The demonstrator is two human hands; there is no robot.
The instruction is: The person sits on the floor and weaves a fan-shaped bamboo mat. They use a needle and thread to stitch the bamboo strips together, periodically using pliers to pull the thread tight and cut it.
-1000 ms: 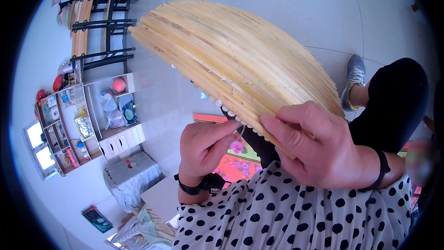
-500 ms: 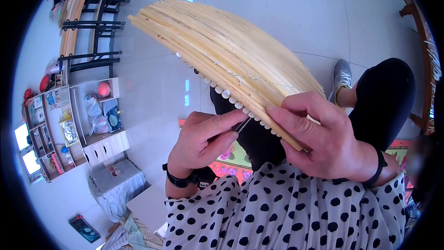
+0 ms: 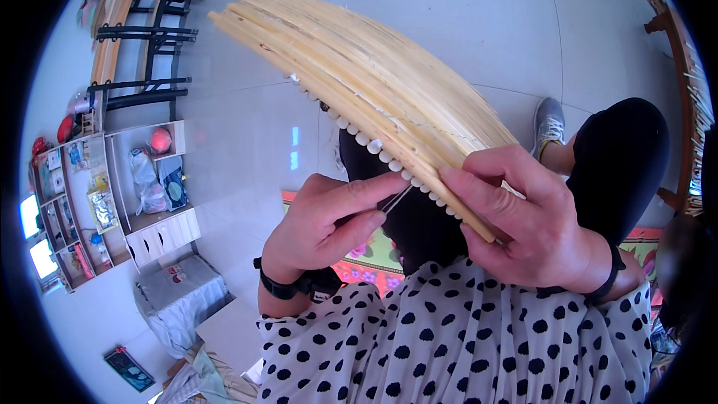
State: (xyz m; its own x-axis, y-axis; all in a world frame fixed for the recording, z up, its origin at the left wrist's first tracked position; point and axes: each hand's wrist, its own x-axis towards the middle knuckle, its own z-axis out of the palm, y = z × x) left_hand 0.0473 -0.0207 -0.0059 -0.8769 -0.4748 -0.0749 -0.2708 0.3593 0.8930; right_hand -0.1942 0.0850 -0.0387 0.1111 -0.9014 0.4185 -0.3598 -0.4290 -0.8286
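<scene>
One curved, yellow reed sheet [image 3: 366,67], probably light but stiff, is being clamped sensibly at its near end by the right hand [image 3: 527,217], a thin pale strand [image 3: 397,199] by the left hand [image 3: 325,223].

Mat [image 3: 374,67] extends forward-left from the right hand [image 3: 531,213]; left hand [image 3: 329,217] at the mat's near edge. Shelf [image 3: 161,245] stands far left, ball [image 3: 161,140] inside. Shoe [image 3: 549,123] rests on floor [image 3: 449,7], right of mat.
</scene>
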